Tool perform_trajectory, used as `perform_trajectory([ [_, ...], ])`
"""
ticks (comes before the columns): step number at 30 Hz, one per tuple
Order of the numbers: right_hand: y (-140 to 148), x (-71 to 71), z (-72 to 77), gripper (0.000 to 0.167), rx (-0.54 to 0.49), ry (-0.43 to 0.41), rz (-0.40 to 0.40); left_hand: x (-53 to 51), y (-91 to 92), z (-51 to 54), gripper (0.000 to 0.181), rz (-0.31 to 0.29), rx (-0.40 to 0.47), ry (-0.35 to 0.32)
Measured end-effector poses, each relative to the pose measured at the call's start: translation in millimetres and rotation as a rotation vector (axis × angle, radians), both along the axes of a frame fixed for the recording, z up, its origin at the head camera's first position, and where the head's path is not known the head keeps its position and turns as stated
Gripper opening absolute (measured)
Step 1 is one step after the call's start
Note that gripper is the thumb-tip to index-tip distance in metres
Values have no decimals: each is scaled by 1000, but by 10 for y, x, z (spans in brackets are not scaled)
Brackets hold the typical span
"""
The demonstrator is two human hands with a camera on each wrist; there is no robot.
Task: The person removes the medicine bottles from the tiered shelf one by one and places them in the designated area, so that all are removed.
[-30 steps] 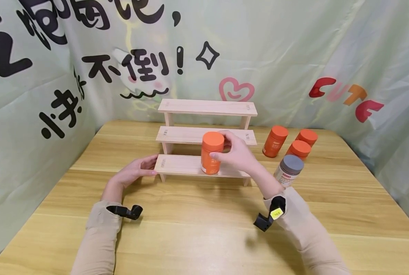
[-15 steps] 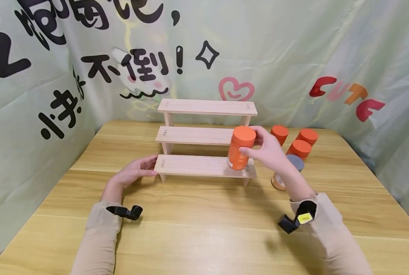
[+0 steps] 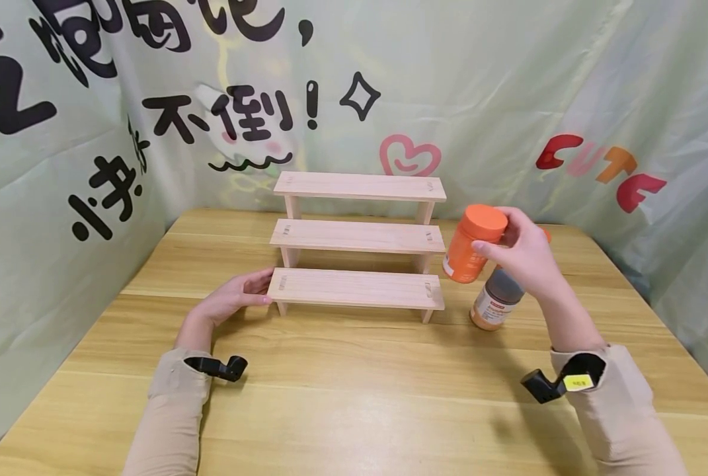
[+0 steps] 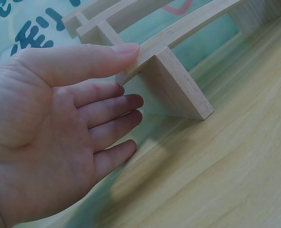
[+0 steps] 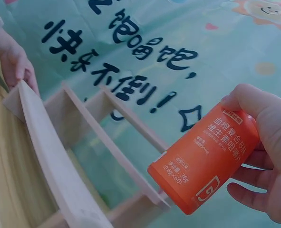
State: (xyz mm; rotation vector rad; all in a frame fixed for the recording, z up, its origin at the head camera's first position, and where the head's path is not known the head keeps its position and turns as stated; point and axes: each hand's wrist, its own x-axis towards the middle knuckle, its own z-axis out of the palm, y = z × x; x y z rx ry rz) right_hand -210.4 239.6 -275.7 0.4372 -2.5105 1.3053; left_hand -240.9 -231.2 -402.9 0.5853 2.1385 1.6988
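Note:
My right hand (image 3: 529, 258) grips an orange bottle (image 3: 467, 254) with an orange lid, held tilted in the air just right of the wooden rack. In the right wrist view the bottle (image 5: 202, 164) shows white print, with the thumb near one end and fingers behind it. The three-tier pale wooden rack (image 3: 356, 289) stands on the table with its shelves bare. My left hand (image 3: 235, 299) touches the left end of its lowest shelf; in the left wrist view the thumb lies at the shelf's end and the other fingers (image 4: 114, 128) extend loosely beside the leg.
A bottle with a grey lid (image 3: 495, 307) stands on the table below my right hand. Behind that hand, an orange lid (image 3: 547, 235) peeks out; the hand covers the other bottles there. A printed curtain (image 3: 484, 86) hangs behind the table (image 3: 342, 396).
My right hand has carried the orange bottle from the lowest shelf rightward, off the rack and towards the other bottles. The left hand has stayed at the shelf's end.

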Motion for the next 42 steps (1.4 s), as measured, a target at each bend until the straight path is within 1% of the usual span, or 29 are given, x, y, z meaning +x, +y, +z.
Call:
perform_trajectory([
  [9, 287, 74, 86, 51, -9, 0, -136, 3, 2, 6, 78, -4, -12, -6],
  [16, 548, 143, 83, 45, -13, 12, -226, 1, 2, -4, 77, -4, -7, -4],
  [24, 840, 251, 94, 39, -33, -11, -315, -2, -4, -8, 77, 0, -12, -4],
  [30, 1017, 329, 41, 37, -40, -44, -362, 5, 0, 6, 78, -3, -8, -1],
  [36, 1164, 375, -64, 37, -81, -85, -366, 3, -6, 2, 77, -8, -7, -2],
  [39, 1207, 373, -136, 37, -44, -99, -391, 2, -7, -1, 77, -5, -9, 1],
  [42, 1255, 373, -205, 41, 7, -119, -413, -3, -10, -8, 77, -7, -12, 8],
])
